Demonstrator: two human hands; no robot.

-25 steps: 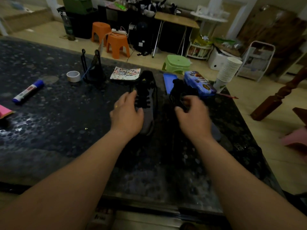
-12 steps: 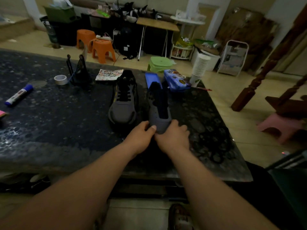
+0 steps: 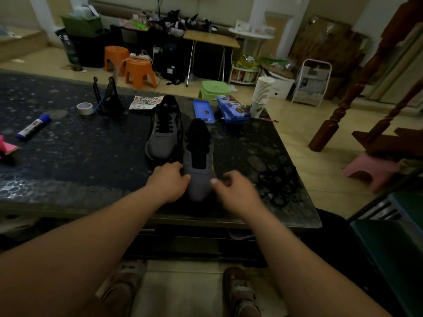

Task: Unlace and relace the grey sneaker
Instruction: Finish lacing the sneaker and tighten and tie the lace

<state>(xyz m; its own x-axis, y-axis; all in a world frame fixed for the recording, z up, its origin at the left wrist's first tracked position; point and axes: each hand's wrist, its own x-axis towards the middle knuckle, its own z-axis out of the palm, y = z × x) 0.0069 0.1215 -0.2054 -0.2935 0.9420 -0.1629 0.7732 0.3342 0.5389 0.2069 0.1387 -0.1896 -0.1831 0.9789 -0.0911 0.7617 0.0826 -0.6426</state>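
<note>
Now our left hand (image 3: 168, 181) grips the toe of the grey sneaker (image 3: 199, 179), at the near edge of the table (image 3: 68, 156) beside the laced sneaker (image 3: 163, 143). Our right hand (image 3: 233, 188) curls alongside; its hold we cannot tell.

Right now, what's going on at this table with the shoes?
A person is at the dark speckled table. The nearer grey sneaker has bare eyelets and no lace; the farther grey sneaker is laced in black. The left hand holds the nearer one's toe; the right hand is curled beside it, contact unclear. What looks like a loose black lace lies to its right.
</note>
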